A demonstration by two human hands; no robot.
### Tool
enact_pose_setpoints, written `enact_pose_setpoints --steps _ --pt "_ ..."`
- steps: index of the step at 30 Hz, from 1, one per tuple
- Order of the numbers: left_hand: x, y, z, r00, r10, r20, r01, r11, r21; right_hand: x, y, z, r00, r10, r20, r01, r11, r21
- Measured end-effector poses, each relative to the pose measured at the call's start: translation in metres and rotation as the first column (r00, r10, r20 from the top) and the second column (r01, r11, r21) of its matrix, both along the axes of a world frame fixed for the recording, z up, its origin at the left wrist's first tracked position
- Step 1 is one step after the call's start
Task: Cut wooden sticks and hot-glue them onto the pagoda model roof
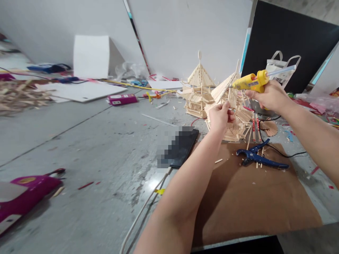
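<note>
My right hand (270, 95) grips a yellow hot glue gun (249, 82), a clear glue stick jutting from its back end. Its nozzle points left, at or close to the pitched roof of a pagoda model (239, 121) built from thin wooden sticks. My left hand (220, 115) is closed at that model, thumb and fingertips pinched by the roof's lower edge. Whatever is between them is too small to make out. Just behind and to the left stands a second stick pagoda (199, 88), upright with a pointed, tiered roof.
A brown cardboard sheet (254, 201) lies in front, with a blue cutter tool (261, 157) and stick offcuts on it. Left of my forearm is a dark phone (182, 146) beside a white cable. Purple boxy tools (34, 188), a stick pile (21, 97) and a paper bag (280, 68) surround this.
</note>
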State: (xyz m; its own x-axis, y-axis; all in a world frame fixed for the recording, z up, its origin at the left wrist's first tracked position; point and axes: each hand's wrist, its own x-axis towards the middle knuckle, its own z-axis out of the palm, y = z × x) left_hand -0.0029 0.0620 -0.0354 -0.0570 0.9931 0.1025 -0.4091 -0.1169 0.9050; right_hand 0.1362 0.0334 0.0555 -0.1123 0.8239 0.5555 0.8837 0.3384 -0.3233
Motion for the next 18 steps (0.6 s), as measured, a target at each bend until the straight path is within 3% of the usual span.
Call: enact_pose_setpoints --steps 8,18 --pt "-0.0031 -0.0013 -0.0008 0.999 -0.017 0.037 0.018 1.000 -0.024 -0.0056 -0.0034 0.0022 0.999 -0.038 0.017 0.039 0.998 -0.043" --pt "-0.0022 -0.0053 0.0000 0.999 -0.025 0.040 0.027 0.999 -0.043 0.0001 -0.0001 0.0007 1.000 -0.009 -0.019 0.009 1.000 -0.001"
